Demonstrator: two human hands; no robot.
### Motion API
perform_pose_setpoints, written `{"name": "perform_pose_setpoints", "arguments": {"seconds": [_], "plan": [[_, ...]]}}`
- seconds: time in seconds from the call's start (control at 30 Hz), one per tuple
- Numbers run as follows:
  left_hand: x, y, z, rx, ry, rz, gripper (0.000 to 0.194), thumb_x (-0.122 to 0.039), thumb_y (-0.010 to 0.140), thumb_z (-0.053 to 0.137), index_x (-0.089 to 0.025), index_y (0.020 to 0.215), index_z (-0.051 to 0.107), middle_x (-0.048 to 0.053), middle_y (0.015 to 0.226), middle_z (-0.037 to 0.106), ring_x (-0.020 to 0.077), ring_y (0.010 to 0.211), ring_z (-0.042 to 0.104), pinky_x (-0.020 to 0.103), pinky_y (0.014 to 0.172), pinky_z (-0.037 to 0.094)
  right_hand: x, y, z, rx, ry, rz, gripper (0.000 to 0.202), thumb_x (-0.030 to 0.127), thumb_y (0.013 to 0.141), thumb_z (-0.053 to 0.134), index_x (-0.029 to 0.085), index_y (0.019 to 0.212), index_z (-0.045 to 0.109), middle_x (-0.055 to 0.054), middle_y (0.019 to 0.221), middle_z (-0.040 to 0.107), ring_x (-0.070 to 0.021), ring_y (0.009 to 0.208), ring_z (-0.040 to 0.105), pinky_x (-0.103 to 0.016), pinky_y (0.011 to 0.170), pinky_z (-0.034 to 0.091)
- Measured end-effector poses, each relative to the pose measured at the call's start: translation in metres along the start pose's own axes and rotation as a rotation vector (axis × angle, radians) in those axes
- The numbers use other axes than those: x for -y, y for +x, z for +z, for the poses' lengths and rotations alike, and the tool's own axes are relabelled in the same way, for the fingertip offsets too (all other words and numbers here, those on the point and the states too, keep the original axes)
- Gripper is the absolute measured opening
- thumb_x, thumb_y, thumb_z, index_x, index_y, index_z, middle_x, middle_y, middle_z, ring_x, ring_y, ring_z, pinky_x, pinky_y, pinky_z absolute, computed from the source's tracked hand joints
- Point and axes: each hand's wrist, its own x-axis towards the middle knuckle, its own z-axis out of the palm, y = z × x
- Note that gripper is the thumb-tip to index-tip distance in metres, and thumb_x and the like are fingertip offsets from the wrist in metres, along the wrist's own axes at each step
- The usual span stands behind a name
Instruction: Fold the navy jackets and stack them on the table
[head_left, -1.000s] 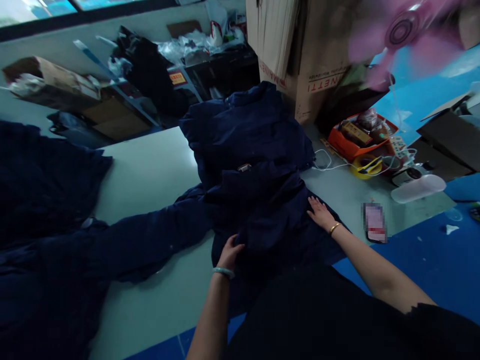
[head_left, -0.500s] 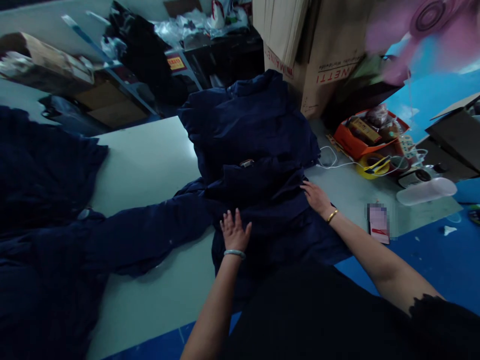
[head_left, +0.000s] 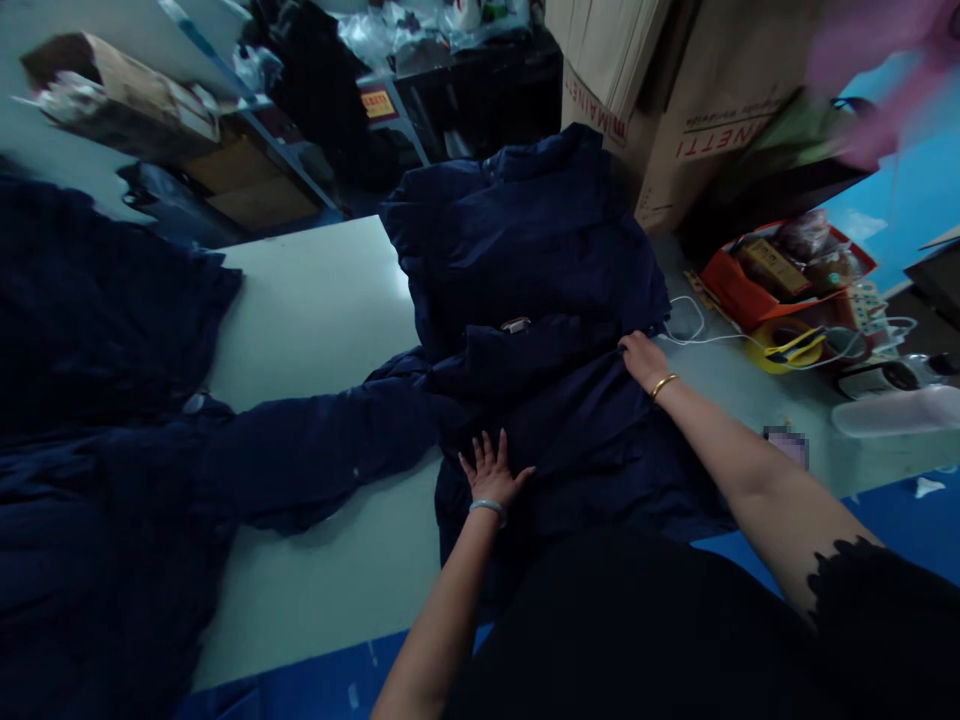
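Observation:
A dark navy jacket lies in front of me on the pale table, one sleeve stretched out to the left. My left hand rests flat on its front, fingers spread, a pale bangle at the wrist. At the jacket's right edge, my right hand has its fingers curled in and closed on the cloth; the fingertips are partly hidden. Just beyond, a folded stack of navy garments has a small white label at its near side.
More navy garments cover the left of the table. On the right are an orange box of small items, yellow tape, a white cable and a partly hidden phone. Cartons and a spinning pink fan stand behind.
My right hand has moved slightly up the jacket's edge, its fingers going from stretched out to curled on the cloth. My left hand stays flat on the jacket. The view has shifted.

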Motion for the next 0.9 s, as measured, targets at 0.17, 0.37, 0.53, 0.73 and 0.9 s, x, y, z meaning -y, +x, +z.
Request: {"name": "perform_pose_setpoints", "arguments": {"seconds": [0.17, 0.37, 0.53, 0.73, 0.9], "plan": [[0.001, 0.002, -0.002, -0.073, 0.063, 0.008, 0.095, -0.062, 0.086, 0.067, -0.023, 0.165, 0.032, 0.017, 0.177, 0.006, 0.0366, 0.163, -0.005, 0.068, 0.124, -0.012, 0.016, -0.031, 0.006, -0.151, 0.000, -0.112, 0.056, 0.028, 0.098, 0.054, 0.020, 0.154, 0.052, -0.016, 0.164, 0.041, -0.0350, 0.140, 0.049, -0.053, 0.116, 0.039], [0.004, 0.008, -0.011, -0.054, -0.024, -0.008, 0.075, -0.048, 0.091, 0.066, -0.020, 0.158, 0.047, 0.020, 0.172, 0.025, 0.0367, 0.163, 0.008, 0.066, 0.125, -0.014, 0.030, -0.068, 0.030, 0.094, -0.026, -0.294, 0.042, 0.030, 0.100, 0.055, 0.023, 0.139, 0.066, -0.014, 0.160, 0.050, -0.0345, 0.151, 0.037, -0.064, 0.125, 0.021], [-0.018, 0.039, -0.047, -0.234, -0.347, 0.121, 0.059, -0.036, 0.093, 0.065, -0.019, 0.149, 0.058, 0.016, 0.163, 0.046, 0.0328, 0.159, 0.025, 0.055, 0.131, 0.010, 0.070, -0.030, 0.008, -0.047, 0.166, -0.444, 0.034, 0.029, 0.104, 0.049, 0.022, 0.125, 0.074, -0.012, 0.142, 0.065, -0.0284, 0.138, 0.053, -0.055, 0.125, 0.029], [-0.064, 0.109, -0.103, -0.344, -0.350, 0.199, 0.056, -0.026, 0.097, 0.058, -0.018, 0.152, 0.054, 0.011, 0.109, 0.074, 0.0272, 0.105, 0.067, 0.044, 0.105, 0.049, 0.133, 0.038, -0.005, -0.080, 0.210, -0.405, 0.040, 0.022, 0.097, 0.057, 0.020, 0.136, 0.068, -0.013, 0.147, 0.061, -0.0295, 0.143, 0.048, -0.054, 0.123, 0.033], [-0.085, 0.151, -0.122, -0.223, -0.306, 0.205, 0.056, -0.023, 0.096, 0.059, -0.022, 0.152, 0.054, 0.004, 0.084, 0.072, 0.0223, 0.076, 0.067, 0.035, 0.075, 0.052, 0.148, 0.058, -0.006, -0.070, 0.147, -0.443, 0.037, 0.017, 0.091, 0.063, 0.019, 0.127, 0.071, -0.014, 0.140, 0.065, -0.0319, 0.142, 0.048, -0.057, 0.124, 0.030]]}}
